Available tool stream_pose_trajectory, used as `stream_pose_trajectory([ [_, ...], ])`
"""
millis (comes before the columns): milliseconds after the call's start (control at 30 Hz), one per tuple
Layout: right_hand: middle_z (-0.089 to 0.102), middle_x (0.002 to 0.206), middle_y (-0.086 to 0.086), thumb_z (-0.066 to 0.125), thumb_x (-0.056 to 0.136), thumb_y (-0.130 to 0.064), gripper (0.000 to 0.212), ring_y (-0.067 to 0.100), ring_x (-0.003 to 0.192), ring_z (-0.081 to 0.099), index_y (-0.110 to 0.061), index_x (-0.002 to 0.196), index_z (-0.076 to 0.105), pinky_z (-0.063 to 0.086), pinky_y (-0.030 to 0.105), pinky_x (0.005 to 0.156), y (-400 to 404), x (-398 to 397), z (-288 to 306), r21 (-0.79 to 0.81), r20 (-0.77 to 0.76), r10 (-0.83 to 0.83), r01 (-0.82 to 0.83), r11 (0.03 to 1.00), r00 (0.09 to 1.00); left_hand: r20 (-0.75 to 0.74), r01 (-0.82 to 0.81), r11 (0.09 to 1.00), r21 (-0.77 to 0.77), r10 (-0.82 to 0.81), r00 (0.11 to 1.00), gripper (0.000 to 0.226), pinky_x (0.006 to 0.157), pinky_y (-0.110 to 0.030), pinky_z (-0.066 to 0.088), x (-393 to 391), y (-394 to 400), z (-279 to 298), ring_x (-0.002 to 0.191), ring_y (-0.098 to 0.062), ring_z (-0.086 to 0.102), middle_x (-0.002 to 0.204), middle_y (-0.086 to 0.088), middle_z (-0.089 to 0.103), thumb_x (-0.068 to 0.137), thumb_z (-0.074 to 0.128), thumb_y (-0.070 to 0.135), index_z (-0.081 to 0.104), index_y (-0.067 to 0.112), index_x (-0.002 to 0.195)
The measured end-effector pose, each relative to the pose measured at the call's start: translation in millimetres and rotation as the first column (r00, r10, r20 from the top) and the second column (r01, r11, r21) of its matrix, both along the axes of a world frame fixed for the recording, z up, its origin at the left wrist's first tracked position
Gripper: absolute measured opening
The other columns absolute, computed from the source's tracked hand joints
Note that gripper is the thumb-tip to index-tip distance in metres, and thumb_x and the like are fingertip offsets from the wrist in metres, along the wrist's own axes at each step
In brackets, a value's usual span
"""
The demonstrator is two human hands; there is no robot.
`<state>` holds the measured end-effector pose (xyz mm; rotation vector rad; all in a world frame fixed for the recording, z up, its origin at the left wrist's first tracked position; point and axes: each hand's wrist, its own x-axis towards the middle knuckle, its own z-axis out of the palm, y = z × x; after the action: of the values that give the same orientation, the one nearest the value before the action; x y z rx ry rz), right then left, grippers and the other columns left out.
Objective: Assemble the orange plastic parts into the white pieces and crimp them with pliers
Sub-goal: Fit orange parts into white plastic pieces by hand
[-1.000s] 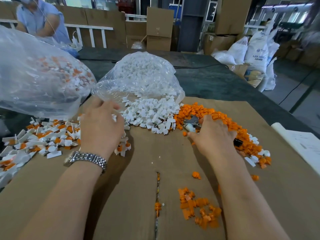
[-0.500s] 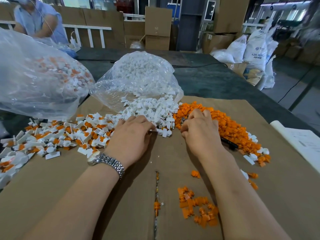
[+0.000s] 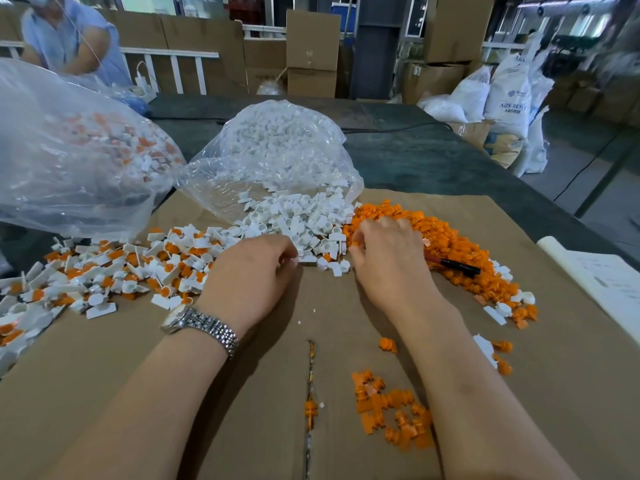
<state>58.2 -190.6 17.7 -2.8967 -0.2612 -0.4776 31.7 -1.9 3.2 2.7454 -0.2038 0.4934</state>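
Orange parts (image 3: 446, 237) under right hand (image 3: 388, 261), fingers curled, grip unclear; left hand (image 3: 252, 271) pinches white piece (image 3: 306, 259).

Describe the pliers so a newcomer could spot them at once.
Start at the long heap of orange parts on the right of the cardboard sheet. Just past the right hand, a dark handle with a red end, the pliers, lies on the heap's near edge. It is the only dark, slender thing among the orange bits.
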Motion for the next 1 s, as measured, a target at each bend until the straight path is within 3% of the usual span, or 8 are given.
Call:
stream_pose_trajectory([
  [100,0.063,0.101,0.003,0.052,0.103,-0.021,0.012,0.022,0.093,0.06,-0.014,0.11,0.06,0.048,0.039,0.081,4,-4,5,0.21,-0.038,0.104,-0.093,0.973,0.994,-0.039,-0.022,0.934,-0.357,0.009,0.999,0.009,0.075,-0.033,0.058,-2,0,8,0.079,-0.011,0.071,0.092,0.008,0.075,0.099,0.063,0.022,0.072,0.023,0.101],
  [200,0.064,0.103,0.001,0.063,0.099,-0.022,0.012,0.016,0.093,0.061,-0.018,0.11,0.068,0.05,0.033,0.083,7,-7,8,0.38,-0.03,0.175,-0.151,0.913,0.984,-0.182,-0.069,0.684,-0.726,-0.094,0.979,0.006,0.07,-0.033,0.062,-8,-1,19,0.072,-0.012,0.074,0.079,0.005,0.078,0.095,0.071,0.022,0.073,0.025,0.099],
  [300,0.07,0.089,-0.003,0.075,0.09,-0.02,0.01,0.008,0.077,0.069,-0.021,0.099,0.069,0.054,0.023,0.072,9,-9,10,0.605,-0.049,0.208,-0.136,0.784,0.977,-0.173,-0.057,0.62,-0.783,-0.13,0.976,0.014,0.063,-0.015,0.054,-9,0,21,0.067,-0.007,0.071,0.079,0.003,0.078,0.086,0.08,0.024,0.073,0.023,0.098],
  [400,0.071,0.074,-0.004,0.082,0.085,-0.019,0.013,0.004,0.065,0.069,-0.019,0.089,0.069,0.052,0.015,0.061,8,-11,10,0.714,-0.057,0.239,-0.127,0.689,0.969,-0.19,-0.074,0.533,-0.843,-0.167,0.967,0.019,0.061,-0.015,0.054,-8,0,20,0.069,-0.012,0.071,0.083,-0.006,0.079,0.086,0.079,0.013,0.07,0.014,0.102],
  [533,0.076,0.078,-0.001,0.078,0.087,-0.012,0.011,0.008,0.075,0.072,-0.016,0.097,0.078,0.057,0.02,0.075,5,-12,13,0.807,-0.016,0.337,-0.187,0.56,0.941,-0.19,-0.115,0.24,-0.964,-0.32,0.928,0.018,0.066,-0.02,0.057,-5,3,20,0.081,-0.022,0.073,0.097,-0.02,0.076,0.086,0.071,-0.002,0.07,-0.002,0.105],
  [600,0.076,0.08,0.0,0.078,0.087,-0.011,0.014,0.009,0.075,0.073,-0.015,0.1,0.077,0.057,0.02,0.074,4,-13,15,0.834,-0.005,0.361,-0.195,0.516,0.933,-0.173,-0.129,0.141,-0.982,-0.369,0.913,0.025,0.064,-0.019,0.056,-5,4,21,0.077,-0.02,0.072,0.09,-0.02,0.073,0.081,0.072,-0.001,0.071,-0.005,0.106],
  [733,0.075,0.079,0.004,0.08,0.085,-0.01,0.01,0.012,0.07,0.074,-0.009,0.092,0.073,0.061,0.028,0.073,4,-15,17,0.85,0.0,0.383,-0.201,0.487,0.924,-0.133,-0.117,0.062,-0.991,-0.436,0.89,0.032,0.061,-0.019,0.056,-5,4,21,0.077,-0.017,0.073,0.09,-0.013,0.074,0.078,0.071,0.005,0.072,-0.001,0.109],
  [1000,0.076,0.084,-0.001,0.074,0.091,-0.009,0.007,0.012,0.072,0.073,-0.012,0.096,0.076,0.06,0.022,0.073,0,-20,25,0.864,0.026,0.402,-0.223,0.451,0.915,-0.081,-0.115,-0.046,-0.992,-0.46,0.884,0.024,0.066,-0.021,0.059,-5,3,22,0.086,-0.023,0.076,0.097,-0.016,0.076,0.079,0.067,0.0,0.074,0.001,0.102],
])
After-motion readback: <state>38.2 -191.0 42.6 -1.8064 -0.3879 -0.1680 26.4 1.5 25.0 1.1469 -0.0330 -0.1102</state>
